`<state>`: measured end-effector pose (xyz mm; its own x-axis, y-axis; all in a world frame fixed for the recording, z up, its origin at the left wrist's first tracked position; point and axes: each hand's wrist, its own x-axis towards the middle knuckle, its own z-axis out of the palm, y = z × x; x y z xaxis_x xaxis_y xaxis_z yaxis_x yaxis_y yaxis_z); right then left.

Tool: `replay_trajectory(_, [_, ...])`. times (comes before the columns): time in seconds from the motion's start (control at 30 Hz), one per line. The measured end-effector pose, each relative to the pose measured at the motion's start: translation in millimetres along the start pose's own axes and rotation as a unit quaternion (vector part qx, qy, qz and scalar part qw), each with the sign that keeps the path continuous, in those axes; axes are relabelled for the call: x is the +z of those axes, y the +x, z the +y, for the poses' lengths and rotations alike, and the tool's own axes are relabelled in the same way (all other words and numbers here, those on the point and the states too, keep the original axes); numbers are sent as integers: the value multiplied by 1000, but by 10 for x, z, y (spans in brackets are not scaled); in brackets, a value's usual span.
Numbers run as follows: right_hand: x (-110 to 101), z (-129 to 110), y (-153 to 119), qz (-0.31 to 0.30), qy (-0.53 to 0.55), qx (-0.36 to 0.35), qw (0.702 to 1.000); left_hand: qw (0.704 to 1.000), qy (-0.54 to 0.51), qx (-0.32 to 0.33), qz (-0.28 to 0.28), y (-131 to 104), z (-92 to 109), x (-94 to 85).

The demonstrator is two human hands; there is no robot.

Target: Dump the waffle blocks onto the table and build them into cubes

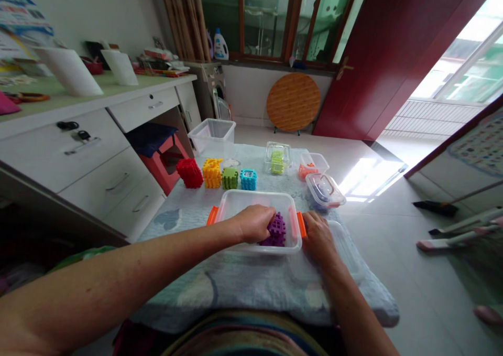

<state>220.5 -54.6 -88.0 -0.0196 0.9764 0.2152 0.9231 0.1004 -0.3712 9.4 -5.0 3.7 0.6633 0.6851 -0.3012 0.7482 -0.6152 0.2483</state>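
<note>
My left hand (255, 224) reaches into a clear plastic box (236, 194), its fingers closed on a purple cube of interlocking plastic blocks (279, 230). The fingertips are hidden behind the palm. At the box's right end, my right hand (320, 238) grips the side by the orange latch (301, 224). A second orange latch (212, 215) stands out at the left end. Under and beside my right forearm lies a clear lid (348, 251). Beyond the box stand block groups in red (189, 173), yellow (212, 173), green (230, 178) and blue (248, 179).
At the table's far right are a clear container with light-green blocks (277, 159), one with orange blocks (310, 168) and a lidded, handled one (325, 191). A larger clear bin (214, 136) stands at the far left. White drawers (98, 151) flank the left side.
</note>
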Motion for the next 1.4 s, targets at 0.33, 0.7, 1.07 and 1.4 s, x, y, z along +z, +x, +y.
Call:
replay_trajectory(0.33, [31,38,3,-9,3,3,1000,1000,-16,9,11,-9,-105,6])
replay_trajectory(0.7, [21,38,0,-5,4,-3,1000,999,11,-12,43,13,-48,47])
replay_trajectory(1.07, [20,31,4,-6,9,0,1000,986,-98,-65,-116,-226,-96,-126])
replay_trajectory(1.4, [22,36,0,2,7,-7,1000,965,-221,-91,-104,-157,-150,-54])
